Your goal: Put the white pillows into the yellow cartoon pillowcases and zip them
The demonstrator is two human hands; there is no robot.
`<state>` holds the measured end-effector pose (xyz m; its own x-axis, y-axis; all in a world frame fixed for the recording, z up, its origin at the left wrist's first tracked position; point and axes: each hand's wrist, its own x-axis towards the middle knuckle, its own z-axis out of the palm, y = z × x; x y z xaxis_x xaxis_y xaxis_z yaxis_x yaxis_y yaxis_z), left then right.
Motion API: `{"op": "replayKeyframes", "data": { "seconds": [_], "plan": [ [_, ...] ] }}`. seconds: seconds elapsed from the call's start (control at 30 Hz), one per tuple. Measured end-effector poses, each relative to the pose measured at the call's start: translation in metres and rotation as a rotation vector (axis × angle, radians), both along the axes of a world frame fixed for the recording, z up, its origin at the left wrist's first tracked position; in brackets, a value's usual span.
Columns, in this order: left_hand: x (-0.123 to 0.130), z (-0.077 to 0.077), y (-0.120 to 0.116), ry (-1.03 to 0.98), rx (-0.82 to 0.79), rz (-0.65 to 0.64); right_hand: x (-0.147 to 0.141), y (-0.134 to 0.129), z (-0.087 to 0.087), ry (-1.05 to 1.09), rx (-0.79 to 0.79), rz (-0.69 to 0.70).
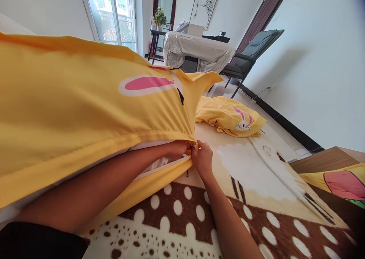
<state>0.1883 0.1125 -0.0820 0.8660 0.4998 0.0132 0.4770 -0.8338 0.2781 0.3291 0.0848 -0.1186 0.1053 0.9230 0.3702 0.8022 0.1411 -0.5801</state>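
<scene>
- The left hand (178, 149) reached into the open edge of a yellow pillowcase (85, 110), fingers curled on the seam; its exact grip was hidden.
- The right hand (202, 158) pinched the same corner, beside the left.
- White pillow stuffing (155, 164) showed in the gap, so the opening looked mostly unclosed.
- A second yellow pillow (228, 116) lay finished beyond.
- Beneath was a brown, white-spotted blanket (199, 213); farther off stood a black chair (248, 57) and covered furniture (196, 51) in a white-walled room.
</scene>
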Motion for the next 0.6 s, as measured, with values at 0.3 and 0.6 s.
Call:
{"op": "replayKeyframes", "data": {
  "seconds": [0.3,0.6],
  "plan": [
    [0.002,-0.01,0.005,-0.052,-0.001,0.015,0.0,0.002,0.004,0.122,-0.259,-0.082],
    [0.001,-0.007,0.007,-0.089,0.04,-0.013,-0.002,-0.001,0.001,0.222,-0.212,-0.075]
  ]
}}
